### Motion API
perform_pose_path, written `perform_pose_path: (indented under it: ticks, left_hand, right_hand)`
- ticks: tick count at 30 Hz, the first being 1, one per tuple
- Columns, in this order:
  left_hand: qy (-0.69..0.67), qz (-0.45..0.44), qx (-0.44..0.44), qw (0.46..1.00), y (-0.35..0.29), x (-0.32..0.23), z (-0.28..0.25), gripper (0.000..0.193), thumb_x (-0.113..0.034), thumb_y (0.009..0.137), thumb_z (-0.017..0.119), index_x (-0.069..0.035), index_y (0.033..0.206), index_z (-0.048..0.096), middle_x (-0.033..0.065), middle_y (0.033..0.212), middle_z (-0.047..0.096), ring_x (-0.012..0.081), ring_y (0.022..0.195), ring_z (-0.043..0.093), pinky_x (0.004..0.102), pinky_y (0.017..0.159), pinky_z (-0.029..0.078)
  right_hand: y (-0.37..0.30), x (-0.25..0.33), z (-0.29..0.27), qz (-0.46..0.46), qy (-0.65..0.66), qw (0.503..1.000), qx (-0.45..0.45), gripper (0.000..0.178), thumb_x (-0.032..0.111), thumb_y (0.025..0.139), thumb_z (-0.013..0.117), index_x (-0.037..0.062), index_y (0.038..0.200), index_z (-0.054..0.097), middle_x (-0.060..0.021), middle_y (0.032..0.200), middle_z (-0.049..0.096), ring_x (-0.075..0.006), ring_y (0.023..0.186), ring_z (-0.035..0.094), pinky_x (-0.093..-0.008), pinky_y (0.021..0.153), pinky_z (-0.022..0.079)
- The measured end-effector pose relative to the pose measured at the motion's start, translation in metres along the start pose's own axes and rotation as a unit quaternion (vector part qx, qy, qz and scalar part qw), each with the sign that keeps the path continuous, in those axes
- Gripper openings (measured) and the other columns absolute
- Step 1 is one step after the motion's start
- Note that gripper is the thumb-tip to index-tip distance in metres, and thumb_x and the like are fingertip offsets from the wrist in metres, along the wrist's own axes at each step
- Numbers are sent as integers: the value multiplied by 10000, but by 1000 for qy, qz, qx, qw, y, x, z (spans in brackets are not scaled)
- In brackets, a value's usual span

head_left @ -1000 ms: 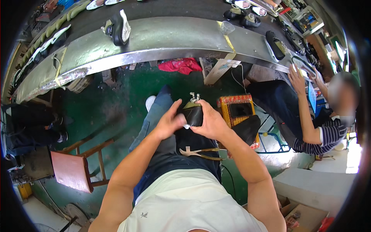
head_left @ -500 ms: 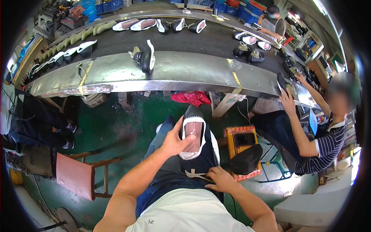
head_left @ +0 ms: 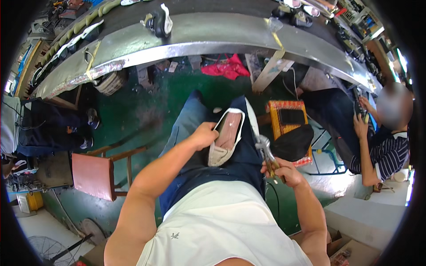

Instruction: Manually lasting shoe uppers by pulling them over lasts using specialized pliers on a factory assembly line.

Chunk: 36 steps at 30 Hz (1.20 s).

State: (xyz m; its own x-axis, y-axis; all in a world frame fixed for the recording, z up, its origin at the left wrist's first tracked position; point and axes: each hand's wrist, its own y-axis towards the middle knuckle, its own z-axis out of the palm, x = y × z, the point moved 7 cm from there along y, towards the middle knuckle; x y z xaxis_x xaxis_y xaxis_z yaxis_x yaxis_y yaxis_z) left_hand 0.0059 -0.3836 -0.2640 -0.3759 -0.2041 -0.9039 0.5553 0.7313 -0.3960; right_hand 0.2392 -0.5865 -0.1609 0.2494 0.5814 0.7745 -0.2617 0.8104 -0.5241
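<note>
My left hand [head_left: 205,135] grips the left side of a shoe upper [head_left: 216,156], which has a white rim and a reddish-brown last [head_left: 230,128] inside it. The shoe rests over my lap, toe toward me. In my right hand [head_left: 286,172] is a pair of lasting pincers [head_left: 266,150], fingers wrapped round the handles. Its metal head points away from me, just right of the shoe and apart from it. A whitish strip [head_left: 252,117] lies along my right thigh.
Ahead runs a metal-edged conveyor bench [head_left: 213,37] carrying a black-and-white shoe [head_left: 159,22] and others. At right, an orange stool [head_left: 278,105] bears a phone [head_left: 292,116] and a black cloth [head_left: 293,142]. A co-worker [head_left: 379,155] sits beyond. A pink-seated chair [head_left: 93,176] stands left.
The shoe has turned so its toe faces me. My right hand has come up from my lap, raising the pincers beside it. The view has tilted down.
</note>
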Motion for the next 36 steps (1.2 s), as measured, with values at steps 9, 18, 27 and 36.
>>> perform_pose_path:
  ticks: [9,18,27,36]
  left_hand:
    - [-156,-66,183,968,-40,11,32,1000,35,762,603,-76,1629,118,142,1519,411,210,1313,494,317,1049,424]
    - [-302,-60,119,944,-63,21,40,869,-47,898,523,28,1607,26,191,1652,213,233,1518,235,325,1228,178]
    - [-350,-138,-164,912,-40,44,49,697,-547,1083,296,-39,1555,366,153,1584,393,245,1449,377,339,1194,277]
    - [52,12,-269,962,-34,46,28,563,-368,1094,281,36,1321,600,295,1280,621,458,1214,582,462,1037,460]
  right_hand:
    - [45,18,36,-27,-547,836,-24,400,135,935,598,-83,1265,536,-193,1016,706,-346,864,687,-454,820,541]
    - [92,58,71,-132,-739,661,10,347,90,880,641,-76,1179,581,-262,1127,653,-396,1092,644,-479,914,519]
    - [102,-9,71,-39,-621,782,27,265,219,914,642,-27,1005,604,-260,924,679,-441,906,668,-517,809,527]
    - [84,26,58,-3,-646,763,35,297,171,899,648,-46,1074,544,-291,1001,659,-468,962,650,-523,877,509]
